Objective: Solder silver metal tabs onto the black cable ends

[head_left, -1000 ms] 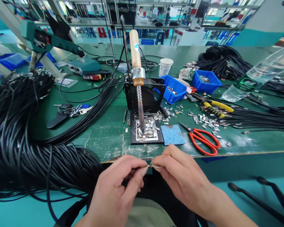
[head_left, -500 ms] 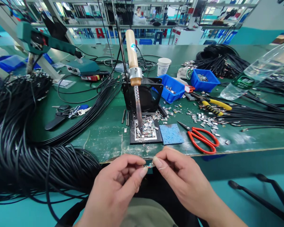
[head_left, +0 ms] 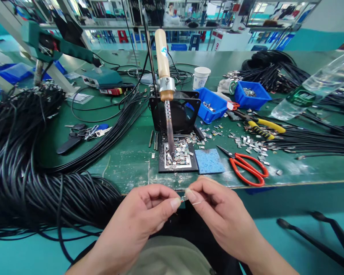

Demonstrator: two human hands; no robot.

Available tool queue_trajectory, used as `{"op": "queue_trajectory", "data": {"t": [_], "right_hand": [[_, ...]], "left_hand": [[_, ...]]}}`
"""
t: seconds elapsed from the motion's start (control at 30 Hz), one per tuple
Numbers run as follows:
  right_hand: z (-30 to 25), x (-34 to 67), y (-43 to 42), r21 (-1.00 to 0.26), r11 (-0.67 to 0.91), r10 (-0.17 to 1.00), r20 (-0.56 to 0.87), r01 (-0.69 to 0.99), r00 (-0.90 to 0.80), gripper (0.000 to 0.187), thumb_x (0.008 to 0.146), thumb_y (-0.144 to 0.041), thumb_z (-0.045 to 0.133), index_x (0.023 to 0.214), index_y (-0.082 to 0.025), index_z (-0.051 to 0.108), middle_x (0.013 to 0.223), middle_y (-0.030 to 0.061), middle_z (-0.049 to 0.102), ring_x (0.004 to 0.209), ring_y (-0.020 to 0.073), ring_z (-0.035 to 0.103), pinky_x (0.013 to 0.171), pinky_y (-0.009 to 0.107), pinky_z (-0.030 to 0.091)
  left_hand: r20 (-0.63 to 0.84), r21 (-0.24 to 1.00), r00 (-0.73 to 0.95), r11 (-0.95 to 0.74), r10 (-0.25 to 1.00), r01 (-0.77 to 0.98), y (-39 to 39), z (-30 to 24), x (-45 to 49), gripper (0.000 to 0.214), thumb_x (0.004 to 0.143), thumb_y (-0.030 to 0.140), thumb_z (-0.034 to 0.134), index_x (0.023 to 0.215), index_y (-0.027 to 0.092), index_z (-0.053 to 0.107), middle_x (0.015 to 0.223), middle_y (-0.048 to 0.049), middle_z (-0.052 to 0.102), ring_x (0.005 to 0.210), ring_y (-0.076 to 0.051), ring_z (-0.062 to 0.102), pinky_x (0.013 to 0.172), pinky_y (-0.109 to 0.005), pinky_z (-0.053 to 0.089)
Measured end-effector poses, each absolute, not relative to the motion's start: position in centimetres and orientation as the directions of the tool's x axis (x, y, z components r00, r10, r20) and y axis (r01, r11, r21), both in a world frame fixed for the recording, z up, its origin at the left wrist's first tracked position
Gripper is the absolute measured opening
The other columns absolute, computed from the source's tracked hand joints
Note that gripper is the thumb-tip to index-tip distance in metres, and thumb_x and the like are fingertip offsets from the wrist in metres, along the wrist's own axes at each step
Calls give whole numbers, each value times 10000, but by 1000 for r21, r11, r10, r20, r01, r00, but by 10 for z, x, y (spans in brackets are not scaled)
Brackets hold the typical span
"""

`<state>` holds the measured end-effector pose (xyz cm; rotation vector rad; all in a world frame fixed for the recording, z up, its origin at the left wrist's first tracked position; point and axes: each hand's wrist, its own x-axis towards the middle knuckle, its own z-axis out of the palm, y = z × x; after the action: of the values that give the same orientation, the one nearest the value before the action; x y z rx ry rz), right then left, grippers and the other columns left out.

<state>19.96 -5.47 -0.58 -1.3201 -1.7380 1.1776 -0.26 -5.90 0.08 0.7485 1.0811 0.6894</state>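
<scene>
Just in front of the table edge, my left hand (head_left: 150, 210) and my right hand (head_left: 218, 208) meet fingertip to fingertip. Between them is a small metal connector (head_left: 184, 198) with a bit of red and green at its left end. My left thumb and forefinger pinch that left end, while the right thumb and forefinger grip the other. A thin pale strand (head_left: 196, 203) lies across my right thumb. Beyond the hands, a wooden-handled soldering iron (head_left: 169, 128) points down in its stand, its tip over a black pad (head_left: 164, 169) heaped with connectors. Fingers hide most of the held piece.
A blue sponge (head_left: 209, 161) and red-handled scissors (head_left: 248, 167) lie right of the pad. Behind are blue bins (head_left: 211, 109), a paper cup (head_left: 201, 78), yellow-handled pliers (head_left: 268, 126) and a plastic bottle (head_left: 301, 97). Black cables (head_left: 46, 198) hang over the left edge.
My left fingertips have moved right, closing over the coloured end of the connector, so less of it shows. The right hand keeps its pinch. The view has shifted slightly.
</scene>
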Motion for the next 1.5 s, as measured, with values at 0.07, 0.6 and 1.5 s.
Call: {"op": "queue_trajectory", "data": {"t": [0.07,0.6,1.5], "right_hand": [[-6,199,-54,-922,80,957,-35,379,-287,248,1060,-347,559,867,-226,657,745,-40,549,666,130,486,613,255,399],[4,309,-26,-93,66,984,172,993,-49,266,980,-378,523,1104,-224,701,996,121,726,895,335,706,722,425,479],[0,191,-86,-957,-210,958,-242,199,-152,296,885,-376,749,1148,-260,823,754,10,637,588,123,525,531,224,499]], "left_hand": [[-515,811,315,572,797,-123,-57,1,-3,222,883,362,817,871,147,766,599,72,457,544,-78,257,478,-228,174],[-499,833,301,545,813,-90,-62,-1,-8,217,903,387,801,932,174,769,551,55,572,499,-75,458,487,-184,328],[-433,829,276,499,858,-250,-72,-3,-8,185,940,319,768,997,150,722,573,18,669,501,-95,575,506,-185,478]]}}
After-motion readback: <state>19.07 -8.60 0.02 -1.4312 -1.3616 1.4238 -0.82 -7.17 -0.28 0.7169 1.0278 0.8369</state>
